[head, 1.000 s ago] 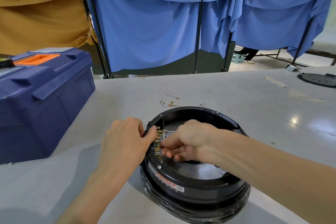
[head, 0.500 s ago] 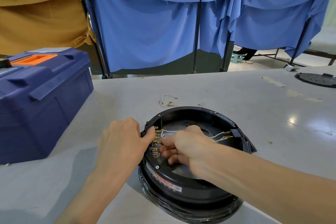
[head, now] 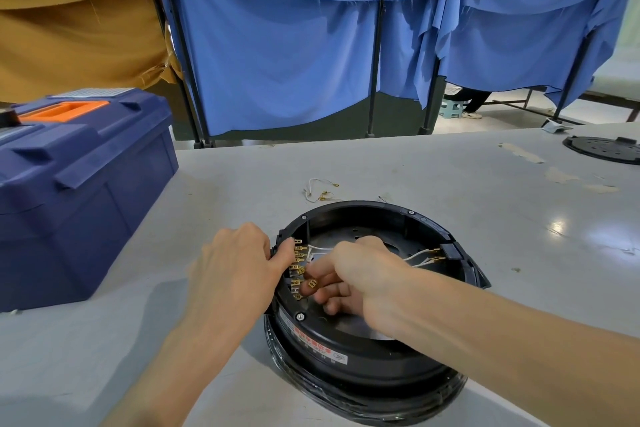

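At table centre, toward 6 o'clock: black round housing (head: 381, 357) lies with its open side up. Terminal row (head: 298, 263), brass tabs, stands on the inner wall at the housing's 9 o'clock; its long axis runs 12 to 6.

Left hand (head: 235, 274): fingers curled over the rim from outside, thumb pressed at the row's 12 o'clock end. Grip clamped on the housing.

Right hand (head: 360, 274) reaches in from 4 o'clock. Grip closed, fingertips pinching a brass connector (head: 312, 283). It sits just beside the row, at its 3 o'clock, level with the lower tabs.

Judgement: next move looks like a short push toward 9 o'clock, connector onto a tab. Right hand is nearer and carries it; left only steadies.

White wires (head: 415, 255) trail toward 3 o'clock inside the housing. Loose wire bits (head: 320, 189) on the table (head: 485, 201) at 12; blue toolbox (head: 86, 201) at 9.
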Demonstrator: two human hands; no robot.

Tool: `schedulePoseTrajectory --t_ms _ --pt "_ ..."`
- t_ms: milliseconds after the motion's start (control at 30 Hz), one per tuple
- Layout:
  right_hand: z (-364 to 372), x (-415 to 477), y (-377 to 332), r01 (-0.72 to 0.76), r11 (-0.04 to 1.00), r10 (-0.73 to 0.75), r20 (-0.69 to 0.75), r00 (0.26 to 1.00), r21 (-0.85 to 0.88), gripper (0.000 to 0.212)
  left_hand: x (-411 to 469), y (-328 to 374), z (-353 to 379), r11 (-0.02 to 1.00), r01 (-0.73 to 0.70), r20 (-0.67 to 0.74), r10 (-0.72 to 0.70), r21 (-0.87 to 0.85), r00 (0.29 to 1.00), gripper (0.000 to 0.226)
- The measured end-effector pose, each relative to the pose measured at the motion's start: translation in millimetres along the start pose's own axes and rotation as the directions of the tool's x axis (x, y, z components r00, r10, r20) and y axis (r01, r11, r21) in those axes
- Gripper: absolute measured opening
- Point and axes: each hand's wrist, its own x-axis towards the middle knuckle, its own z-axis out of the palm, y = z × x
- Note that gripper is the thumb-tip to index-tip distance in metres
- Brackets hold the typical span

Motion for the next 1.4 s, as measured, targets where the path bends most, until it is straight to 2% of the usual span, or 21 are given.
schedulePoseTrajectory --t_ms 233,433,567,667,800,1133,1333,1400 --pt "1 -4 -5 -0.025 1.000 0.025 -0.004 1.000 -0.010 0.010 0 0 0 0.999 -0.027 0.007 0.028 -0.042 1.000 0.057" --pt "5 0 -8 -0.084 0.996 0.084 -0.015 0.996 -0.017 0.024 2 -1 2 0.998 -0.034 0.012 0.035 -0.049 0.999 0.057" --pt "3 -1 -8 -0.085 0.995 0.085 -0.003 0.996 -0.059 0.022 3 -2 3 0.998 -0.040 0.011 0.040 -0.053 0.999 0.057" --pt "0 0 -12 -0.081 0.991 0.085 0.035 0.996 -0.107 0.018 3 -2 3 0.998 -0.040 0.015 0.041 -0.051 0.999 0.057" --pt "-8 -4 -19 -0.097 0.985 0.119 0.162 0.980 -0.140 0.015 3 -2 2 0.998 -0.037 0.016 0.038 -0.052 0.999 0.057" --pt "-14 -3 -16 0.070 0.959 -0.042 0.105 0.994 -0.276 0.014 3 -4 1 0.997 -0.045 0.020 0.046 -0.063 0.999 0.058" --pt "-9 -3 -18 0.067 0.962 -0.050 0.069 0.996 -0.265 0.004 3 -3 1 0.997 -0.042 0.018 0.043 -0.065 0.999 0.058" --pt "-4 -3 -16 0.074 0.969 -0.065 0.046 0.997 -0.238 0.008 3 -2 0 0.996 -0.046 0.015 0.048 -0.070 0.999 0.058"
